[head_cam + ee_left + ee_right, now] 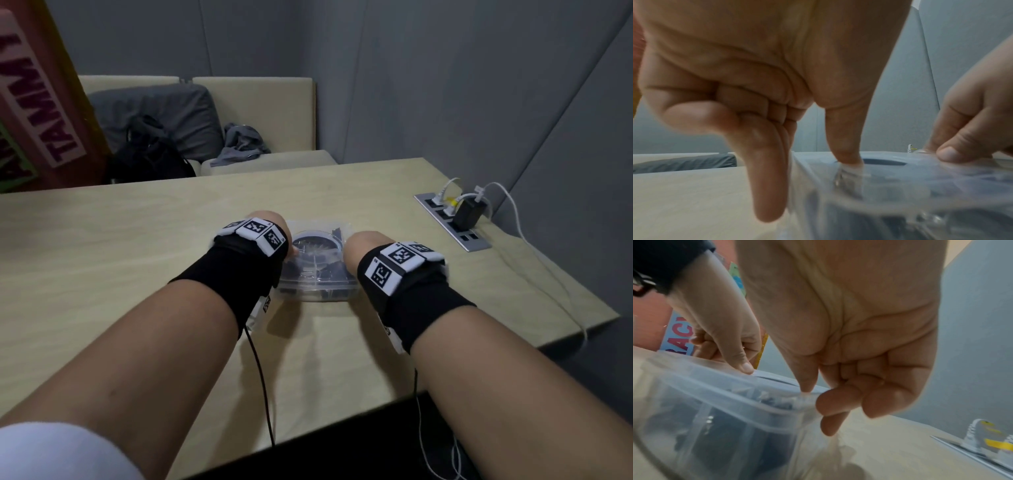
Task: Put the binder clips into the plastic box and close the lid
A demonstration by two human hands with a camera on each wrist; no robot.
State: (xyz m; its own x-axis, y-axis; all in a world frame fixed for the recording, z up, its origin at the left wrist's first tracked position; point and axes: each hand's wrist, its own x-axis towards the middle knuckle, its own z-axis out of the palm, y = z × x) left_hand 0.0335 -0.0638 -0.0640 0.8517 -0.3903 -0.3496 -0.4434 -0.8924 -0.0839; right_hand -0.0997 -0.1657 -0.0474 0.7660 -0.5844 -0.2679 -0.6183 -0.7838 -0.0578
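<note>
The box (317, 263) sits mid-table (102, 257) between both hands, lid (920, 168) laid on top, dark clips (731, 439) showing through its clear walls. The left hand (265, 224) pinches the left edge: thumb down on the lid, fingers (766, 178) straight down the left wall. The right hand (359, 248) pinches the right rim the same way, thumb on top, fingers curled under the lip.

Likely the lid is being pressed shut. The risk is uneven pressure: with thumbs only at the two side edges, the near or far edge could stay unseated, or the thin lid could bow and pop off again. Whether it has latched I cannot tell.

The box stands upright, opening upward; its long axis seems to run near-to-far, though the wrists hide part of it.
</note>
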